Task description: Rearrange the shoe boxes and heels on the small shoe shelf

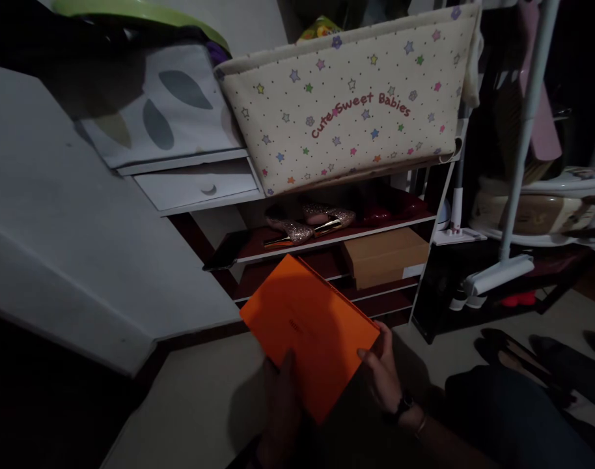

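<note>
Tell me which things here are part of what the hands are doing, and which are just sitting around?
In hand:
orange box, held by the left hand and the right hand

Lying about:
star-print basket
glitter heels on the shelf
brown box
small drawer
mop

So the box (307,332) sits low in the middle, held tilted in front of the shelf unit (336,238), left hand (282,397) under its near edge and right hand (383,374) on its right corner. Behind it, the heeled shoes (310,225) lie on the upper shelf, with a cardboard box (385,257) on the shelf below, off to the right. A fabric basket (346,104) sits on top of the unit, and a small drawer (200,185) is just left of it, under a folded cloth (155,104). A mop (507,267) stands right of the shelves, with more shoes (536,355) on the floor further right.
</note>
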Motion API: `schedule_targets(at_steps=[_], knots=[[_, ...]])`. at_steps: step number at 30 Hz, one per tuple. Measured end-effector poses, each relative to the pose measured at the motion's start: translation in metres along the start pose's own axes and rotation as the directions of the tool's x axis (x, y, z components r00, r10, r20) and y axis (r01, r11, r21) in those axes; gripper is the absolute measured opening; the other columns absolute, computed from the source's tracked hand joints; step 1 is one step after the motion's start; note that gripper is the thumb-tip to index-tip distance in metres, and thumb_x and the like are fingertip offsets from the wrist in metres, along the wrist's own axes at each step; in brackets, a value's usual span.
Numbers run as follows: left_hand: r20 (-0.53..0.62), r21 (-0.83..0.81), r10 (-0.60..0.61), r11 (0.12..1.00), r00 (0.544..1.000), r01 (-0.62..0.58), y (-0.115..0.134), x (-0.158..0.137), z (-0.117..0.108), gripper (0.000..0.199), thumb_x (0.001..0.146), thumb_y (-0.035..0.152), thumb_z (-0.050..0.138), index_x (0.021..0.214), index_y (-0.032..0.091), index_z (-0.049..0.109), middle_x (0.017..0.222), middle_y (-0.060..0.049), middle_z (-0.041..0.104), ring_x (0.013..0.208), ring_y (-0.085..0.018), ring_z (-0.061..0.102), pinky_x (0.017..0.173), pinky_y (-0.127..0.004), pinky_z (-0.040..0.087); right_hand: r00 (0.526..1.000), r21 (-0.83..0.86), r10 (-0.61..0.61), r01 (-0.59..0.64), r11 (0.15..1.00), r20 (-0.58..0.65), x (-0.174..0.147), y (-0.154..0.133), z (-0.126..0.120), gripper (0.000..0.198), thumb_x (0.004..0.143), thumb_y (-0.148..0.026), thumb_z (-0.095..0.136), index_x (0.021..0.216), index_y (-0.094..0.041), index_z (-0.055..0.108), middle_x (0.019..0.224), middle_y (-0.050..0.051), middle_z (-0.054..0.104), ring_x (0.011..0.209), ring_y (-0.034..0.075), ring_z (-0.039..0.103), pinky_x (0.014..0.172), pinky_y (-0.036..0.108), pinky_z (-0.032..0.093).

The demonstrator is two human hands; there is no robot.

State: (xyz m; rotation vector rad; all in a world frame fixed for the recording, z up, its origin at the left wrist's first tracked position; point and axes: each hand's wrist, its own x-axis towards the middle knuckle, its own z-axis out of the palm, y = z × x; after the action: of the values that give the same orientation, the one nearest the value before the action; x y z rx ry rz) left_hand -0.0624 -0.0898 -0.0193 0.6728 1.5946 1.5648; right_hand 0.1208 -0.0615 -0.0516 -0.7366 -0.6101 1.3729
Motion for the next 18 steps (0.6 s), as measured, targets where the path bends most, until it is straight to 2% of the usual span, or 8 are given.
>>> schedule_targets(at_steps=[2, 5, 7, 9, 11, 14, 18], knots=[[0.013, -0.008, 0.005, 1.000, 1.000, -0.005, 0.011, 0.002, 0.001, 0.067, 0.085, 0.055, 0.071, 0.144, 0.028, 0.052, 0.134, -0.013, 0.066, 0.114, -0.031, 0.068, 0.091, -0.044, 0.059, 0.994, 0.070, 0.079, -0.074, 0.995, -0.080, -0.002, 0.004, 0.006, 0.076, 0.071, -0.034, 0.084, 0.132, -0.034, 0.038, 0.127, 0.004, 0.062, 0.112, 0.026, 0.066, 0.093, 0.042, 0.057], [0.135, -0.040, 0.088, 0.996, 0.987, -0.084, 0.025, 0.011, 0.000, 0.071, 0.085, 0.050, 0.073, 0.149, 0.029, 0.051, 0.146, -0.011, 0.061, 0.128, -0.031, 0.062, 0.099, -0.042, 0.057, 0.969, 0.129, 0.165, -0.143, 0.981, -0.183, 0.000, 0.009, 0.024, 0.078, 0.071, -0.040, 0.085, 0.132, -0.036, 0.036, 0.117, 0.000, 0.063, 0.095, 0.022, 0.069, 0.082, 0.038, 0.061], [0.196, -0.053, 0.149, 0.989, 0.969, -0.141, 0.030, 0.023, -0.001, 0.068, 0.086, 0.049, 0.072, 0.149, 0.029, 0.053, 0.150, -0.008, 0.059, 0.138, -0.031, 0.055, 0.109, -0.041, 0.052, 0.955, 0.143, 0.171, -0.139, 0.980, -0.243, 0.006, 0.012, 0.040, 0.081, 0.072, -0.045, 0.085, 0.134, -0.036, 0.034, 0.113, 0.000, 0.063, 0.092, 0.020, 0.069, 0.079, 0.036, 0.061], [0.235, -0.101, 0.209, 0.977, 0.949, -0.190, 0.033, 0.039, -0.004, 0.064, 0.089, 0.050, 0.068, 0.148, 0.028, 0.055, 0.152, -0.008, 0.058, 0.144, -0.030, 0.050, 0.117, -0.041, 0.045, 0.954, 0.130, 0.134, -0.102, 0.986, -0.268, 0.015, 0.014, 0.057, 0.079, 0.075, -0.050, 0.084, 0.134, -0.034, 0.035, 0.119, 0.002, 0.063, 0.098, 0.021, 0.069, 0.081, 0.035, 0.062], [0.263, -0.178, 0.270, 0.957, 0.926, -0.228, 0.035, 0.059, -0.006, 0.063, 0.092, 0.053, 0.063, 0.148, 0.026, 0.055, 0.154, -0.008, 0.056, 0.147, -0.029, 0.047, 0.121, -0.043, 0.040, 0.971, 0.083, 0.073, -0.055, 0.995, -0.226, 0.025, 0.017, 0.070, 0.077, 0.076, -0.052, 0.082, 0.134, -0.032, 0.036, 0.127, 0.006, 0.062, 0.107, 0.023, 0.068, 0.088, 0.038, 0.061], [0.275, -0.197, 0.306, 0.946, 0.911, -0.258, 0.041, 0.090, -0.008, 0.065, 0.093, 0.057, 0.061, 0.149, 0.024, 0.055, 0.155, -0.010, 0.055, 0.148, -0.031, 0.045, 0.122, -0.046, 0.039, 0.999, -0.102, -0.038, 0.034, 0.994, -0.034, 0.039, 0.021, 0.074, 0.079, 0.075, -0.042, 0.083, 0.138, -0.028, 0.037, 0.136, 0.010, 0.060, 0.118, 0.026, 0.064, 0.102, 0.043, 0.055], [0.235, -0.156, 0.333, 0.940, 0.913, -0.303, 0.048, 0.126, -0.001, 0.066, 0.093, 0.059, 0.061, 0.148, 0.024, 0.056, 0.155, -0.009, 0.055, 0.148, -0.030, 0.046, 0.123, -0.046, 0.038, 0.983, -0.449, -0.097, 0.156, 0.880, 0.153, 0.062, 0.019, 0.055, 0.077, 0.071, -0.030, 0.076, 0.142, -0.022, 0.046, 0.147, 0.014, 0.053, 0.136, 0.031, 0.051, 0.118, 0.048, 0.041]])
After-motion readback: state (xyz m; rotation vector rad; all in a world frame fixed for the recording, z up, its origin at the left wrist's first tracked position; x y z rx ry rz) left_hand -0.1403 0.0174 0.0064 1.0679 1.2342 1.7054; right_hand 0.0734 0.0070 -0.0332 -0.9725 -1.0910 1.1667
